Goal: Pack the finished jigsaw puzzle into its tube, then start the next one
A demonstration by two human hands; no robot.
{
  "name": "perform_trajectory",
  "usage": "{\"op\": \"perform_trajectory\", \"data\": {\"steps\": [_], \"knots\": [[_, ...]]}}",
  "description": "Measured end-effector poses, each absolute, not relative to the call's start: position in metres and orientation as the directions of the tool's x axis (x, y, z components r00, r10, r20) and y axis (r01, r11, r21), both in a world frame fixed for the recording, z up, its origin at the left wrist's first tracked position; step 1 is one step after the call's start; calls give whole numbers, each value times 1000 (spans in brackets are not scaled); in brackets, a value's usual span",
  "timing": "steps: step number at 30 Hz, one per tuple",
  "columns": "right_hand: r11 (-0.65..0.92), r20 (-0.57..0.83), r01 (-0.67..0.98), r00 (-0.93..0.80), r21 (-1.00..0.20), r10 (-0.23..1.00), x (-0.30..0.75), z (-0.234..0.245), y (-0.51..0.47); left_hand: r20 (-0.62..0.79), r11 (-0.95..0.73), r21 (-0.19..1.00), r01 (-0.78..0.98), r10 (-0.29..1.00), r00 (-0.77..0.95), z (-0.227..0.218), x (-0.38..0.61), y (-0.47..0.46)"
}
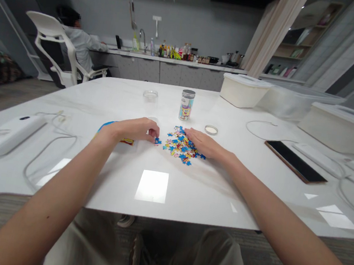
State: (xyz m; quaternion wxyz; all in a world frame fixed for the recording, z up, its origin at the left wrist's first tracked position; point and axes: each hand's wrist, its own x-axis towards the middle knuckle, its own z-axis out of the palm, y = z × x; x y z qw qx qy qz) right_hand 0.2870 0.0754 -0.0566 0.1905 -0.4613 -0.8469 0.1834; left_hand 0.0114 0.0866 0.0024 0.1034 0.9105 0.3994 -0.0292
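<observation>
A loose heap of small jigsaw puzzle pieces (180,146), mostly blue and yellow, lies on the white table (190,185). My right hand (203,143) rests flat against the heap's right side, its fingers stretched out. To the left of the heap, my left hand (141,129) has its fingers curled, with a blue puzzle piece (158,141) at the fingertips. Partly hidden under that wrist is a flat, colourful printed thing (128,142). Behind the heap stands a closed cartoon-printed can (186,105). A round lid (211,130) lies to its right.
A clear jar (150,96) stands at the back. White storage boxes (245,91) line the back right. A black tablet-like slab (294,161) and cables lie at right, a white power-strip-like device (5,135) at left. A person (81,43) sits beyond the table.
</observation>
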Motion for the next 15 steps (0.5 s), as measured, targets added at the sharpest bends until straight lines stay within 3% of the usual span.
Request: {"op": "perform_trajectory", "data": {"steps": [8,15], "knots": [[523,130,691,-537,-499,834,286,-56,76,-1,-758,115,642,646,763,-15,45,81],[572,149,662,-582,-484,799,284,-52,72,51,-736,98,670,676,735,-22,51,77]]}}
